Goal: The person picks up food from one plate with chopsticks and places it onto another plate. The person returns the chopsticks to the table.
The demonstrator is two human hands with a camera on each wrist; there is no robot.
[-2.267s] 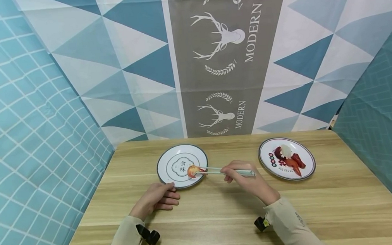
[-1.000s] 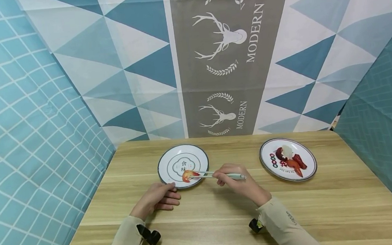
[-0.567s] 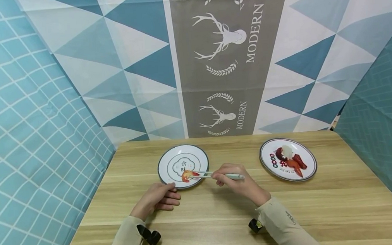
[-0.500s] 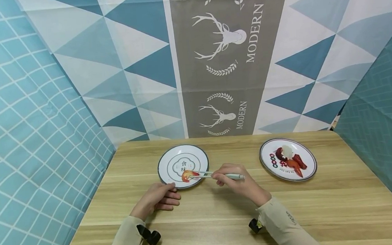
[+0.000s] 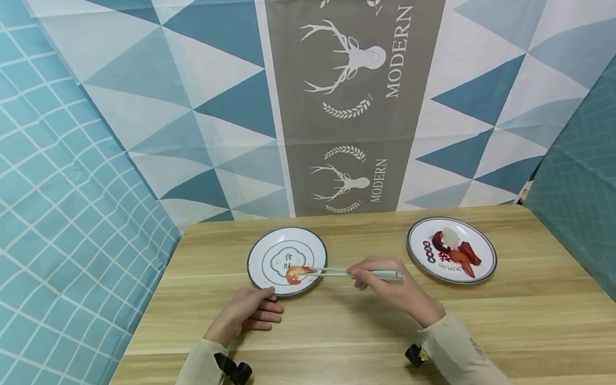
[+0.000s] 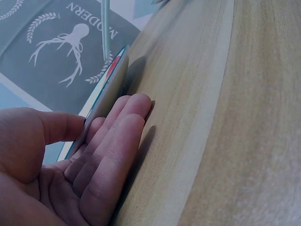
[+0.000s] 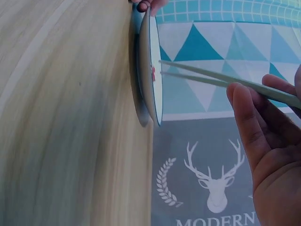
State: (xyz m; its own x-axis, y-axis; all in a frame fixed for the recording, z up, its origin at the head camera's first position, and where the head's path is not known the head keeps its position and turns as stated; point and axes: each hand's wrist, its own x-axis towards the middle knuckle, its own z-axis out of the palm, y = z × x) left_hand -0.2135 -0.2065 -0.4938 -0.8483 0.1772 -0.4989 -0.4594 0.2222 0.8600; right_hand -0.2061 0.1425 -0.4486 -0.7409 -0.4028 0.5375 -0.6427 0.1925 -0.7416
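A cooked shrimp (image 5: 292, 274) lies on the near part of a white blue-rimmed plate (image 5: 261, 261) with Chinese characters in its centre. My left hand (image 5: 245, 311) holds that plate's near-left edge; in the left wrist view the thumb (image 6: 66, 126) sits on the rim and the fingers are under the edge. Pale green chopsticks (image 5: 388, 275) are gripped in my right hand (image 5: 396, 292), reaching left over the plate. Their tips stand slightly apart beside the shrimp's tail. From the right wrist, the chopsticks (image 7: 211, 75) show a gap between their tips, close to the plate face.
A second white plate (image 5: 484, 262) on the right bears several food pieces: a chicken wing (image 5: 461, 260), dark red pieces and a white round piece. The wooden table (image 5: 323, 362) ends at a patterned wall cloth (image 5: 329, 123); blue cloths hang at both sides.
The chopsticks have let go of the shrimp, which now lies on the plate. My right hand has drawn back to the right with them. My left hand has stayed at the plate's rim.
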